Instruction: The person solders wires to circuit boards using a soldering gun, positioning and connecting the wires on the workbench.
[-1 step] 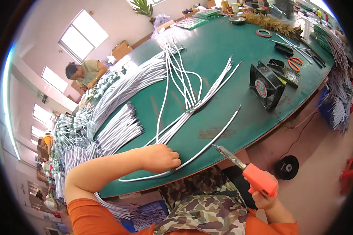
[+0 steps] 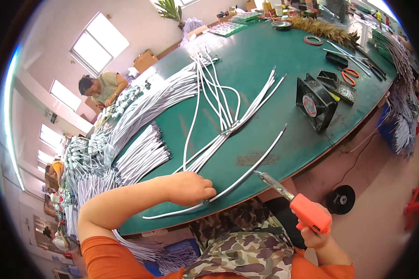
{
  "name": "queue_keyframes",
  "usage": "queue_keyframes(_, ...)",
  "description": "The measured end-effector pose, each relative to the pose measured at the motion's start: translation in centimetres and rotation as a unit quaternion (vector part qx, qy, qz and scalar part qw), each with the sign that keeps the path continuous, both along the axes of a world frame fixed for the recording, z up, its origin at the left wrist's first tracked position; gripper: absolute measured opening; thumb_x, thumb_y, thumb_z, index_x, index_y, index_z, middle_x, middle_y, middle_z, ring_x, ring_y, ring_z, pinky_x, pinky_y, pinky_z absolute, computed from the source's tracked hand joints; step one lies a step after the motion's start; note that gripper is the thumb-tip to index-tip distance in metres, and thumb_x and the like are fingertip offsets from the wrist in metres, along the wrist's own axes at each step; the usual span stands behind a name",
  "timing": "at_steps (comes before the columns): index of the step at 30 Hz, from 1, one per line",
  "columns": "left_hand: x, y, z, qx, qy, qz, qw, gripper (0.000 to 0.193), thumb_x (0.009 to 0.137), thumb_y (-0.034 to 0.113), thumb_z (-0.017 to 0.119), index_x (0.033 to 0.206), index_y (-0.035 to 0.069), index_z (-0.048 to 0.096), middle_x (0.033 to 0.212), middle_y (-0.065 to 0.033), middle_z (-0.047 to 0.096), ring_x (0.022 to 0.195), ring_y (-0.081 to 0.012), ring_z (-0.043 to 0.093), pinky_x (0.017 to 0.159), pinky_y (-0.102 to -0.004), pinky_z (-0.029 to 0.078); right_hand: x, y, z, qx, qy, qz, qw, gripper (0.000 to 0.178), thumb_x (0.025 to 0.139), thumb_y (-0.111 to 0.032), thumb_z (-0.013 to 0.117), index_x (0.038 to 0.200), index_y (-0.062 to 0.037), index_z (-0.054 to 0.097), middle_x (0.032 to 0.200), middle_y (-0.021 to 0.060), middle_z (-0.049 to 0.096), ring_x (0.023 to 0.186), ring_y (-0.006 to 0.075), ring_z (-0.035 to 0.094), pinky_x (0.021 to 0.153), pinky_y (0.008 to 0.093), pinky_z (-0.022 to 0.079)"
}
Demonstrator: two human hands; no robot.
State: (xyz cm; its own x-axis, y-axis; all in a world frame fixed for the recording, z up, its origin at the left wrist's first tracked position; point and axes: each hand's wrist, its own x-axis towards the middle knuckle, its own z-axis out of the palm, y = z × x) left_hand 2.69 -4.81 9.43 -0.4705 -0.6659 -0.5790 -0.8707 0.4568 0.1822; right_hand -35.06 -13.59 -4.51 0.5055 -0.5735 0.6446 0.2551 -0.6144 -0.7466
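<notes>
My left hand (image 2: 193, 188) is closed in a pinch at a long white cable (image 2: 239, 184) near the table's front edge. A small greenish bit shows just below its fingers; the fingertips themselves are hidden. The cable curves up to the right, to a bare dark end. Its other end lies on the table under my left forearm. In my right hand (image 2: 315, 235) is a red-handled soldering gun (image 2: 309, 213), held off the table edge with its metal tip pointing up and left toward the cable, apart from it. Beyond my left hand lies a tied group of white cables (image 2: 214, 143).
Bundles of white cables (image 2: 144, 156) cover the left of the green table (image 2: 265, 56). A black fan (image 2: 315, 102), orange-handled scissors (image 2: 349, 76) and a tape roll (image 2: 313, 40) lie at the right. A co-worker (image 2: 102, 88) sits across, far left. A black reel (image 2: 341, 199) is on the floor.
The cable's left end has shifted slightly toward the table's front edge. Both hands and the soldering gun stay almost in place.
</notes>
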Motion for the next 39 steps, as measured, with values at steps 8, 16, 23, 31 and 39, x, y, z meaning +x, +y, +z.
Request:
queue_keyframes(8, -1.1, -0.1, 2.0, 0.557, 0.304, 0.246, 0.733, 0.062, 0.089, 0.007, 0.064, 0.147, 0.000, 0.042, 0.084, 0.0014, 0.051, 0.076, -0.0064, 0.047, 0.068, -0.0252, 0.042, -2.3, -0.7, 3.3, 0.125, -0.062, -0.052, 0.989, 0.036, 0.090, -0.034, 0.065, 0.098, 0.0011, 0.063, 0.099, 0.0162, 0.069, 0.072, 0.0212, 0.063, 0.062, 0.0318, 0.049)
queue_keyframes(16, 1.6, 2.4, 3.7, 0.237, 0.693, 0.070, 0.677, 0.037, 0.085, 0.015, 0.069, 0.115, -0.007, 0.068, 0.078, -0.0184, 0.065, 0.063, -0.0255, 0.062, 0.056, -0.0370, 0.048, -3.5, -0.4, 5.1, 0.079, -0.103, -0.102, 0.986, 0.057, 0.095, -0.047, 0.061, 0.117, 0.0059, 0.057, 0.109, 0.0160, 0.067, 0.074, 0.0117, 0.056, 0.063, 0.0267, 0.047)
queue_keyframes(23, 4.7, 12.3, 14.1, -0.221, 0.796, 0.195, 0.528, 0.017, 0.095, 0.011, 0.063, 0.105, -0.001, 0.056, 0.086, -0.0110, 0.053, 0.055, -0.0148, 0.055, 0.043, -0.0217, 0.048, -3.9, -1.4, 7.7, 0.048, -0.101, -0.159, 0.981, 0.067, 0.089, -0.057, 0.065, 0.112, 0.0055, 0.062, 0.105, 0.0138, 0.069, 0.076, 0.0121, 0.057, 0.063, 0.0280, 0.047)
queue_keyframes(31, -1.2, 9.8, 3.3, -0.290, 0.825, 0.431, 0.221, 0.026, 0.100, 0.012, 0.056, 0.122, 0.000, 0.054, 0.091, -0.0069, 0.060, 0.075, -0.0140, 0.057, 0.063, -0.0249, 0.053, -0.3, -3.4, 13.5, -0.041, -0.198, -0.096, 0.975, 0.069, 0.093, -0.054, 0.057, 0.129, 0.0043, 0.049, 0.112, 0.0178, 0.061, 0.077, 0.0153, 0.055, 0.061, 0.0276, 0.044)
queue_keyframes(39, -10.2, 2.8, -11.1, -0.120, 0.825, 0.547, 0.073, 0.012, 0.099, 0.006, 0.056, 0.110, 0.007, 0.057, 0.092, -0.0074, 0.062, 0.093, -0.0226, 0.065, 0.090, -0.0399, 0.057, 13.6, 0.9, 8.0, 0.234, -0.148, 0.137, 0.951, 0.070, 0.097, -0.047, 0.057, 0.138, 0.0065, 0.039, 0.118, 0.0211, 0.063, 0.101, 0.0255, 0.063, 0.086, 0.0370, 0.052)
